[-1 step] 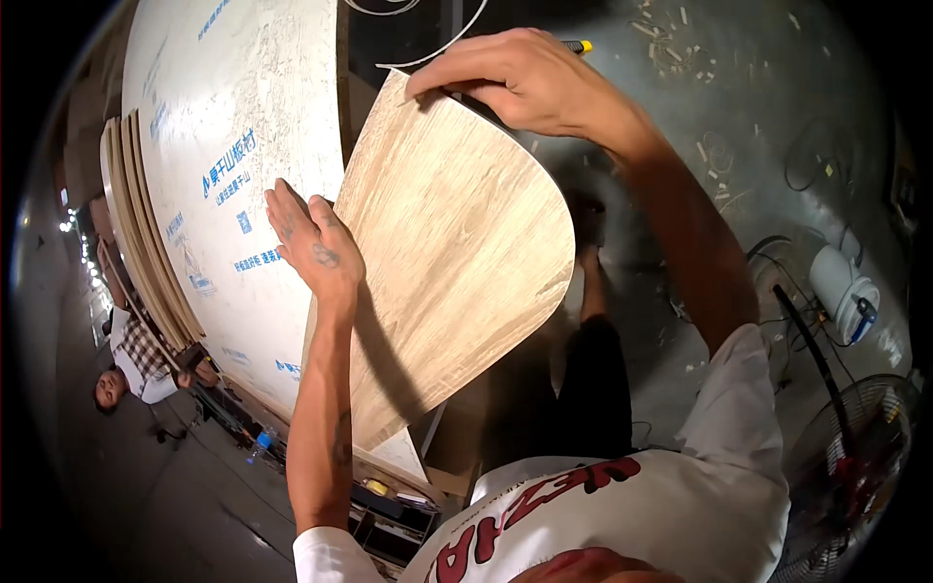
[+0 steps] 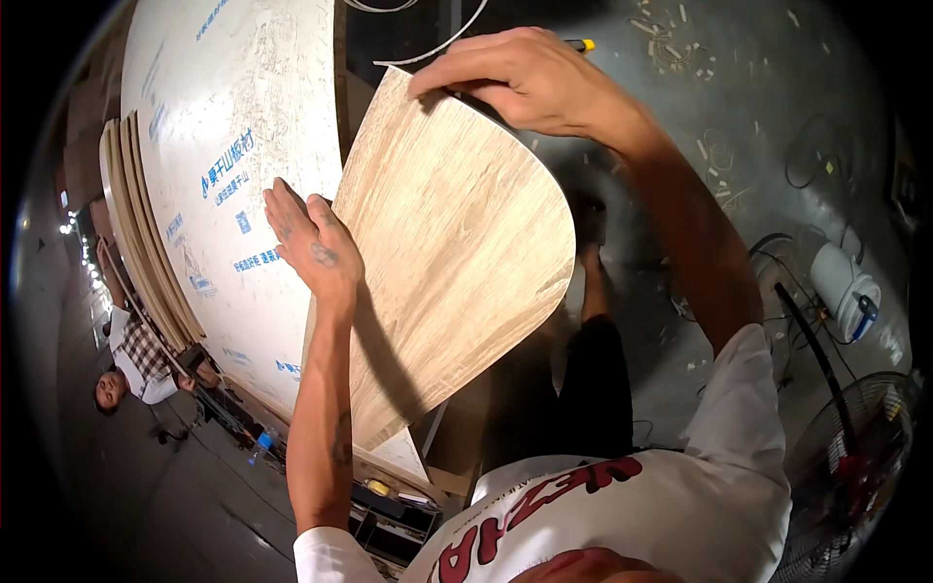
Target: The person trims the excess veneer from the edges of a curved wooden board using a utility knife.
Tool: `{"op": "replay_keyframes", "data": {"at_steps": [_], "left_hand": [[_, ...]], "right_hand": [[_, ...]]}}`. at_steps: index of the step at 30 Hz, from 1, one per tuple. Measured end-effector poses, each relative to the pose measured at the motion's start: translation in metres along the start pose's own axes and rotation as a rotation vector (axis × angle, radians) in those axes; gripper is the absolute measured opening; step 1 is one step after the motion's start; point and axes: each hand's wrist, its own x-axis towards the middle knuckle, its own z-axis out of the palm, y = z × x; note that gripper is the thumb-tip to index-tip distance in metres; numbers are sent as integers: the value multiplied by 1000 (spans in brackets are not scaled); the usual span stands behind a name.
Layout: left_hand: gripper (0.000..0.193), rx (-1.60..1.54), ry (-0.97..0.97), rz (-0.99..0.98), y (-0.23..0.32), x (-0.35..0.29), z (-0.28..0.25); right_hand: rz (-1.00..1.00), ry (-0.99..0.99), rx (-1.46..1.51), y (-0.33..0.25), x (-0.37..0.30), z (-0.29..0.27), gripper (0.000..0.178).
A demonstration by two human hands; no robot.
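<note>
A wood-grain panel [image 2: 466, 223] with a rounded right end lies over the edge of a large white board [image 2: 272, 107] with blue print. My left hand [image 2: 316, 238] rests at the panel's left side, fingers stretched out flat and holding nothing. At the panel's far corner, my right hand [image 2: 515, 83] is closed, its fingertips against the edge. From behind it sticks the end of a black-and-yellow tool [image 2: 581, 46]; the rest of the tool is hidden under the hand. A thin white strip [image 2: 437, 51] curls away from that corner.
Thin offcuts [image 2: 671, 49] litter the grey floor at right. A white bucket [image 2: 844, 287] and a fan [image 2: 855, 466] stand at lower right, with cables near them. Several stacked boards [image 2: 146, 233] lie at left, near another person [image 2: 141, 350].
Very little differs. My right hand has slid a touch to the right along the panel's edge, and the panel's far corner has shifted slightly; my left hand stays in place.
</note>
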Motion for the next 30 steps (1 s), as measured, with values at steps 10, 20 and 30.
{"op": "replay_keyframes", "data": {"at_steps": [10, 20, 30], "left_hand": [[63, -20, 17, -34, -1, -7, -1], [66, -37, 24, 43, -7, -3, 1], [63, -15, -19, 27, -4, -2, 1]], "right_hand": [[224, -74, -136, -84, -163, -8, 33], [221, 194, -168, -69, -103, 1, 34], [532, 439, -537, -178, -188, 100, 29]]}}
